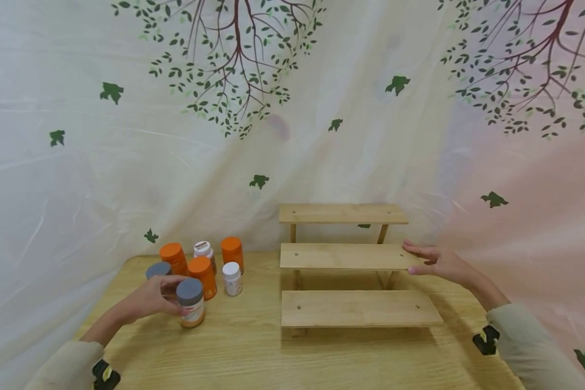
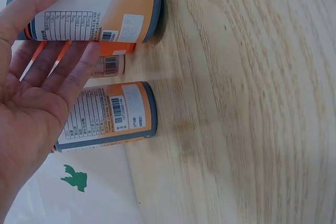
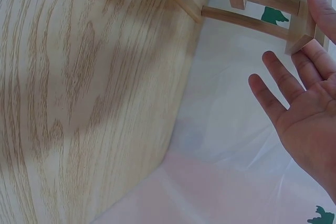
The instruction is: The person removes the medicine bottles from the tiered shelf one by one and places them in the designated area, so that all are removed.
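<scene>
My left hand (image 1: 151,298) grips a supplement bottle (image 1: 191,311) with a grey lid, white label and orange lower part. In the left wrist view its thumb lies across the bottle (image 2: 100,6) and the fingers reach behind it. Whether its base touches the table cannot be told. A second grey-lidded bottle (image 2: 113,114) stands behind this hand. At the right, my right hand (image 1: 448,265) holds the end of the middle board of a three-tier wooden display shelf (image 1: 343,256), thumb at the front edge and fingers at the back. Its other fingers (image 3: 273,98) are spread off the wood.
Several orange-capped bottles (image 1: 202,276) and two white-capped ones, including a small white bottle (image 1: 232,279), stand close together at the table's left rear. A pale sheet (image 1: 200,162) printed with leaves and branches hangs behind the wood-grain table (image 1: 234,357).
</scene>
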Available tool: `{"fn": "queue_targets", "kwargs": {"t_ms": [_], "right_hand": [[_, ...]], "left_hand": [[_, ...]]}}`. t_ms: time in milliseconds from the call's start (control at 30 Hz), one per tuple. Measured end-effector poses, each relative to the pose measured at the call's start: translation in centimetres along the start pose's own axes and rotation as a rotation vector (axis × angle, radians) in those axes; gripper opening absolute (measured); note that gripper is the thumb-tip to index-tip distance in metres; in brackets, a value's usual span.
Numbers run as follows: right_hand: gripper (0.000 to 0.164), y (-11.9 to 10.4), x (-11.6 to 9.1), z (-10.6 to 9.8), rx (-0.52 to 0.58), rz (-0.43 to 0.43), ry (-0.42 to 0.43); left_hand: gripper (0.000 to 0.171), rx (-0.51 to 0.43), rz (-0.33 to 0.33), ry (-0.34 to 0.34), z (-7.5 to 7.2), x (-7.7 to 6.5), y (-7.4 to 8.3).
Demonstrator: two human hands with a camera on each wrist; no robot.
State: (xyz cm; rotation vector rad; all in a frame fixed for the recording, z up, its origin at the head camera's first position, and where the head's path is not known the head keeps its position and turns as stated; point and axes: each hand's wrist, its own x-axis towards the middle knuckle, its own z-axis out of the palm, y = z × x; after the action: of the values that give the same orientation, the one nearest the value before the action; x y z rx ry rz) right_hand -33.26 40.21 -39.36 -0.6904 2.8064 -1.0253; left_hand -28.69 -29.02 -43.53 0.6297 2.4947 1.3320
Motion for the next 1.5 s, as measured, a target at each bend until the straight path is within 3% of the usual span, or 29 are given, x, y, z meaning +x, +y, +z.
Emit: {"fn": "queue_targets", "kwargs": {"t_ms": [833,1500], "right_hand": [[0.071,0.4,0.0,0.1,-0.006,-0.016,0.024],[0.070,0.4,-0.1,0.2,-0.010,-0.021,0.031]], "left_hand": [[0.077,0.095,-0.119,0.116,-0.5,-2.0,-0.3],[0.073,0.107,-0.119,0.145,-1.1,-2.8,-0.8]]}}
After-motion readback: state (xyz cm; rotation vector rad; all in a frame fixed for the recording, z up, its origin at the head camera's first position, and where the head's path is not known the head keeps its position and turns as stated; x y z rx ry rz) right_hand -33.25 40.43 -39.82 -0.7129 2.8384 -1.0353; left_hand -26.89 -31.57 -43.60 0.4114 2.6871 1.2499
